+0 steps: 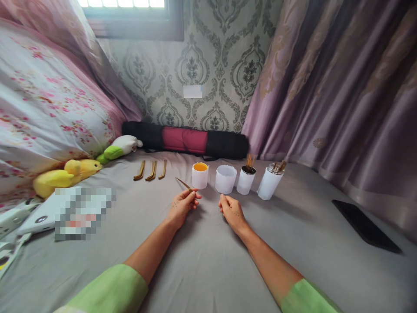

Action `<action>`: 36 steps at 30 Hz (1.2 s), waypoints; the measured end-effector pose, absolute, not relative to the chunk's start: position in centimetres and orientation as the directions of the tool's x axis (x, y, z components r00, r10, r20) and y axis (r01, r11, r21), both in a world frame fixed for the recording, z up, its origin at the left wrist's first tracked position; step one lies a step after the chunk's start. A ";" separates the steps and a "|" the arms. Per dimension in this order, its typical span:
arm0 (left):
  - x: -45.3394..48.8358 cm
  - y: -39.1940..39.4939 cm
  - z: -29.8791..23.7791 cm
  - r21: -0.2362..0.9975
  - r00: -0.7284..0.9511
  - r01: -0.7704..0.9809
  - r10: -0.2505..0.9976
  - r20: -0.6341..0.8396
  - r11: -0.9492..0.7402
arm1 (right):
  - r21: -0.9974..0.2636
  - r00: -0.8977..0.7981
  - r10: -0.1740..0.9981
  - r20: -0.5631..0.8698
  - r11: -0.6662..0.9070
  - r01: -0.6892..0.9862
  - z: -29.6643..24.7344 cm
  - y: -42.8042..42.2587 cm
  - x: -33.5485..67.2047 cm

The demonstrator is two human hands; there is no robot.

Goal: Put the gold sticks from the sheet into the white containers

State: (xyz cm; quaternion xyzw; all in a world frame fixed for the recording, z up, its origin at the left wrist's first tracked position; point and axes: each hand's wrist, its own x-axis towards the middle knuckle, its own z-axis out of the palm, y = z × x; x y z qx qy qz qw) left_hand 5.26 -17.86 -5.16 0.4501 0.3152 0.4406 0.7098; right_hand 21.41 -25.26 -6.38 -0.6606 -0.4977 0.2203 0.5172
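Note:
My left hand (181, 207) pinches a thin golden stick (183, 184) that points up and to the left. My right hand (231, 209) rests on the grey sheet with its fingers curled, and nothing shows in it. Just beyond the hands stands a row of white cups: one with orange contents (200, 175), one that looks empty (225, 178), one with dark contents and sticks (246, 178), and a tilted one holding sticks (270, 181). Three more golden sticks (151, 170) lie side by side on the sheet, left of the cups.
A black and red roll bag (185, 140) lies along the patterned wall. Yellow (65, 174) and green-white (120, 147) plush toys sit by the floral pillow (42, 108) at left. A dark phone (365, 225) lies at right near the purple curtain (342, 87). White gadgets (19, 217) lie at far left.

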 end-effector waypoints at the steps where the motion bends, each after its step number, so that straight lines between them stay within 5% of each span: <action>1: 5.3 -17.9 -5.2 0.930 0.411 -0.320 0.911 -0.035 0.181 | -0.905 0.408 0.886 0.220 0.028 0.425 -6.3 -25.3 21.4; 15: 5.5 -18.9 -5.1 0.976 0.366 -0.079 0.905 0.217 -0.203 | -0.916 0.410 0.893 0.183 0.005 0.400 -5.9 -25.4 21.3; 36: 5.7 -19.8 -5.0 0.907 0.412 0.050 0.836 0.363 -0.418 | -0.956 0.404 0.903 0.149 0.027 0.293 -5.9 -25.5 21.2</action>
